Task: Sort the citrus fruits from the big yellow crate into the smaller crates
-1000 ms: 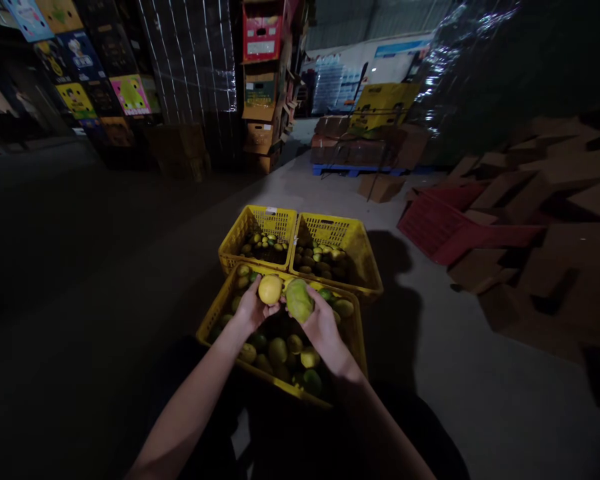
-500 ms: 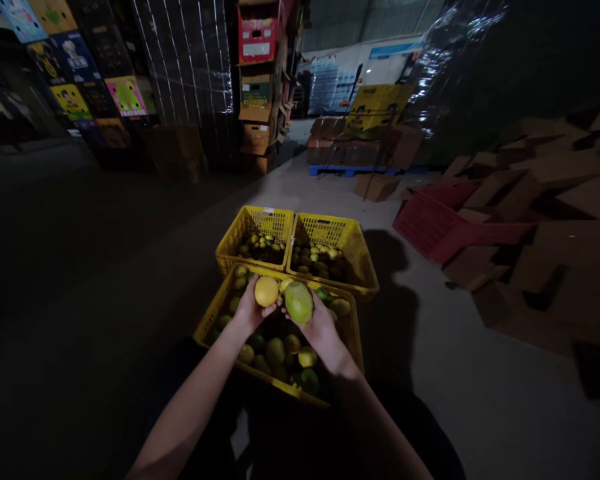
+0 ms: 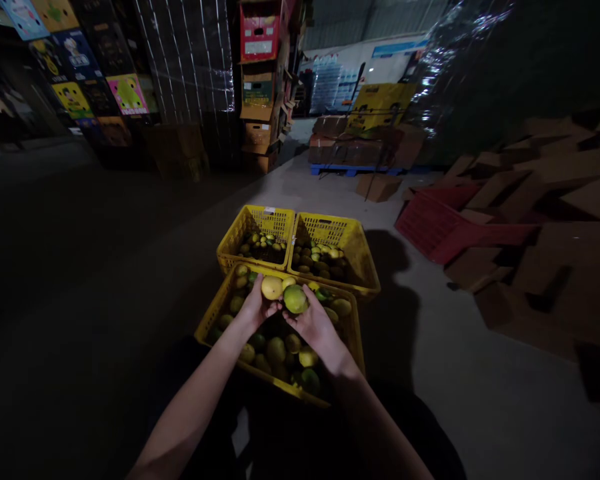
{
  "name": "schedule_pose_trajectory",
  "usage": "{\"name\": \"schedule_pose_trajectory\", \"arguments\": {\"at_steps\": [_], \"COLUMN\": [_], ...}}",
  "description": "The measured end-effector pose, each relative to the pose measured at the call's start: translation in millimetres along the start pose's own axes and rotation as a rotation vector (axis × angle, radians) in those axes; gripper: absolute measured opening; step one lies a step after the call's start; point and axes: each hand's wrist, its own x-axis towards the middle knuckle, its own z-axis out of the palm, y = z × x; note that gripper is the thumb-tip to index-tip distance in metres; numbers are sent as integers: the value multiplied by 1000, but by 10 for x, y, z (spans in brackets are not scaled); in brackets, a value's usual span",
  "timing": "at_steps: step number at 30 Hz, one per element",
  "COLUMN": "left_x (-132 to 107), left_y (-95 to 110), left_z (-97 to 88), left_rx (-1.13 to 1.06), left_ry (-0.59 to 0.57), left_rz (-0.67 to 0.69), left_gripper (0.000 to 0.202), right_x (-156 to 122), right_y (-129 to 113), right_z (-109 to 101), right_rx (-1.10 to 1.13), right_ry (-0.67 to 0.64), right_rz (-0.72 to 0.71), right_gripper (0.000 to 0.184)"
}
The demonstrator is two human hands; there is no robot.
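Observation:
My left hand (image 3: 253,311) is closed round a yellow lemon (image 3: 272,288), its thumb on the near side. Close beside it, my right hand (image 3: 317,324) grips a green lemon (image 3: 295,299). Both hands are above the near yellow crate (image 3: 215,310), which holds many yellow and green lemons (image 3: 276,350). Another yellow fruit shows just behind the two held ones; whether a hand touches it I cannot tell. Beyond stand two more yellow crates, the left one (image 3: 230,240) and the right one (image 3: 363,257), each with smaller-looking fruit low inside.
A red crate (image 3: 435,227) lies at the right among heaped cardboard boxes (image 3: 555,173). Behind stand a stack of cartons (image 3: 259,87) and a blue pallet (image 3: 350,171) bearing boxes. Dark wrapped stacks (image 3: 190,73) and printed cartons (image 3: 75,53) rise at the left.
The green lemon has turned in my right hand and sits slightly higher and further left. The yellow lemon has shifted a little right and up, with its surface turned.

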Motion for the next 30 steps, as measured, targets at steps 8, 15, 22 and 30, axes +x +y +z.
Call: {"name": "schedule_pose_trajectory", "arguments": {"at_steps": [8, 15, 22, 30], "left_x": [-99, -124, -167, -242], "left_y": [92, 80, 92, 186], "left_z": [-9, -65, -50, -33], "left_rx": [292, 437, 407, 182], "left_ry": [-86, -188, -177, -126], "left_rz": [701, 846, 841, 657], "left_gripper": [53, 56, 55, 44], "right_x": [31, 36, -55, -162], "right_y": [7, -26, -39, -202], "right_z": [-76, -138, -12, -33], "right_rx": [-644, -810, -586, -532], "right_ry": [233, 253, 188, 49], "right_rz": [-975, -1220, -1077, -915], "right_gripper": [59, 54, 57, 53]}}
